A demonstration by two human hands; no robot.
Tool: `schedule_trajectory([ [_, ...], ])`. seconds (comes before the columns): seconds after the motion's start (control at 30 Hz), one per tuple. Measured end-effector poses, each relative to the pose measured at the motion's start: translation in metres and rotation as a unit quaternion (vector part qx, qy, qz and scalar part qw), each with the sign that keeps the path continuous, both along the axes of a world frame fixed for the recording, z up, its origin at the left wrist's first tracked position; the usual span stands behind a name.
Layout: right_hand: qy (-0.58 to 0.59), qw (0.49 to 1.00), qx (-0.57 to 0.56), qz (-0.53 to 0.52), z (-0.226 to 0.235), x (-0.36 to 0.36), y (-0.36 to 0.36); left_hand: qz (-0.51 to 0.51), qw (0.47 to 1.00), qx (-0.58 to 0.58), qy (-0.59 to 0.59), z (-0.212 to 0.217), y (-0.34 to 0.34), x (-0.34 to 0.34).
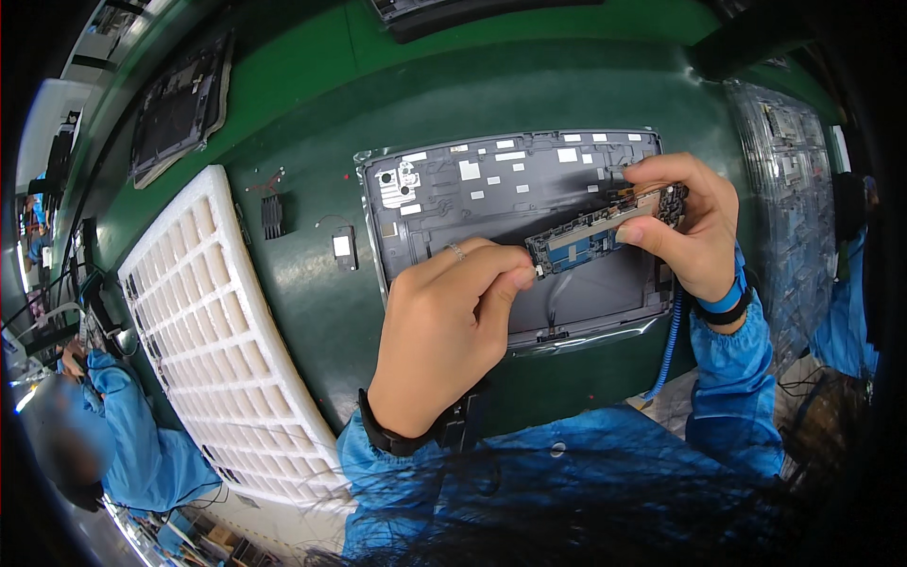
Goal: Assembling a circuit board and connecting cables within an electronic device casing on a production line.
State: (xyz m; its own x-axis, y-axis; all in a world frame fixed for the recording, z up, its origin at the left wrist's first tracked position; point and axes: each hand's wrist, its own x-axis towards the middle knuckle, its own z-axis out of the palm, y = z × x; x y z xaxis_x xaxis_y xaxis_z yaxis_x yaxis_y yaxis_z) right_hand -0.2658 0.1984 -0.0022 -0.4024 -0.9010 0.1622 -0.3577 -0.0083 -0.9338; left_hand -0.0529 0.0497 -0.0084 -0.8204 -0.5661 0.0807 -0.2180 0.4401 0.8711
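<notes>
A long, narrow circuit board (586,238) with blue and black parts is held up, tilted, over a grey tablet back cover (435,227). My right hand (694,222) grips its right end between thumb and fingers. At the board's left end, my left hand (453,321) pinches the corner with thumb and forefinger closed. Several white pads and a camera cut-out plate (401,185) show on the cover's inner face. Part of the cover is hidden behind the board and my hands.
Left of the cover lie a small black module with a white label (342,248) and a dark ribbed part (272,217). A white foam tray (231,312) stands farther left. Clear plastic trays (789,198) are stacked at right. A coiled blue cord (672,345) hangs by my right wrist. Another person sits at far left.
</notes>
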Motion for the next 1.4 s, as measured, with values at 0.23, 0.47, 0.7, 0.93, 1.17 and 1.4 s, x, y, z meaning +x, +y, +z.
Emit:
schedule_trajectory([
  [0.23, 0.002, 1.000, 0.021, -0.009, 0.000, 0.001, -0.001, 0.002, 1.000, -0.011, 0.004, -0.003, 0.001, 0.000],
  [0.47, -0.039, 0.992, -0.004, -0.116, -0.002, 0.005, -0.004, 0.062, 0.971, -0.229, 0.027, 0.016, -0.005, -0.007],
  [0.7, -0.082, 0.987, -0.033, -0.133, -0.006, 0.006, -0.007, -0.026, 0.990, -0.136, 0.012, 0.016, -0.010, 0.012],
  [0.93, -0.056, 0.976, -0.068, -0.200, -0.010, 0.004, -0.006, 0.062, 0.981, -0.168, -0.076, 0.015, -0.019, 0.014],
  [1.17, -0.091, 0.962, -0.093, -0.242, -0.012, 0.003, -0.006, 0.058, 0.972, -0.191, -0.123, 0.010, -0.015, 0.013],
  [1.4, -0.097, 0.965, -0.100, -0.220, -0.013, 0.004, -0.006, 0.048, 0.972, -0.197, -0.120, 0.012, -0.010, 0.008],
])
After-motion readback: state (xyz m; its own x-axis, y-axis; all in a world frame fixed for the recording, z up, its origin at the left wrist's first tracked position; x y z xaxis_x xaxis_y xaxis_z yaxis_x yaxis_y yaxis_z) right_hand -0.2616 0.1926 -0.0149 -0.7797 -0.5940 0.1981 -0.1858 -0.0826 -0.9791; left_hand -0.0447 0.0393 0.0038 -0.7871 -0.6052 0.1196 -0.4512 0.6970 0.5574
